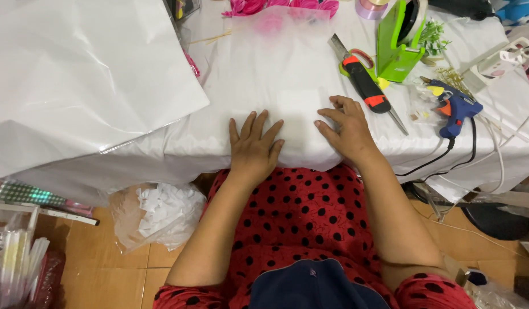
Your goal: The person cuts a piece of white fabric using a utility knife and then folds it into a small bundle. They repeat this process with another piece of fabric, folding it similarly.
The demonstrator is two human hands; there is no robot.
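Pressing flat — both hands, left hand [254, 147] and right hand [345, 129], on the white sheet [287, 74].

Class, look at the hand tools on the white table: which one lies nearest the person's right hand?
The black-and-orange utility knife, just beyond the right hand. The blue glue gun and green tape dispenser lie farther off.

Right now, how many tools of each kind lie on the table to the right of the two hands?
Utility knife, black and orange: 1
Scissors, green handles: 1
Tape dispenser, green: 1
Glue gun, blue: 1
Total: 4
Both hands, left hand and right hand, lie open on a white sheet.
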